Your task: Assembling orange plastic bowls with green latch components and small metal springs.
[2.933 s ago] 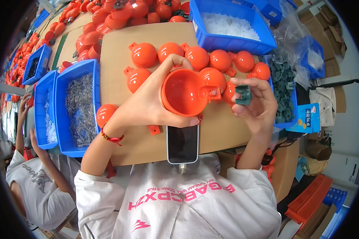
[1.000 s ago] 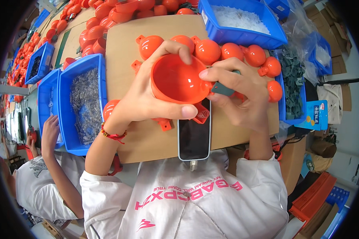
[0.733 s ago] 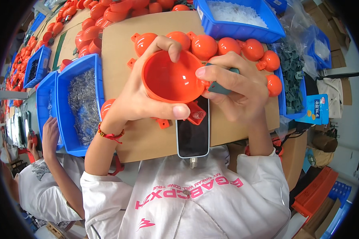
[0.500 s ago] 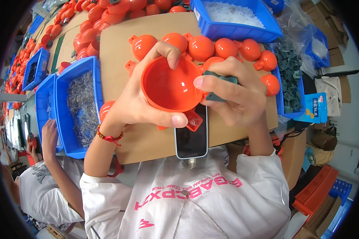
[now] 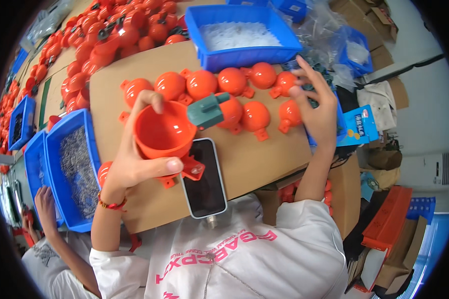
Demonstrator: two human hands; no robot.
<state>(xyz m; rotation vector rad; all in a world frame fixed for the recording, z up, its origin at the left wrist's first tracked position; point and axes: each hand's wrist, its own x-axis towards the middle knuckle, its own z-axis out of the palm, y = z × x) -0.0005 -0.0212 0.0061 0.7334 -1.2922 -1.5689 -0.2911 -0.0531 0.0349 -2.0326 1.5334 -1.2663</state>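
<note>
Nearest, the left hand [image 5: 129, 164] keeps a full grip on the round orange plastic bowl [image 5: 164, 130] with a grey-green plastic fitting [image 5: 207, 110] at its two o'clock rim, above the cardboard-topped table [image 5: 264, 154], while farther off the right hand [image 5: 317, 107], fingers spread and empty, reaches among dark green parts [image 5: 324, 74].

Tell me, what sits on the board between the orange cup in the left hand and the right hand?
In the head view, between the orange cup and the right hand lie a grey-green fitting on the cup's rim and orange domed shells.
</note>
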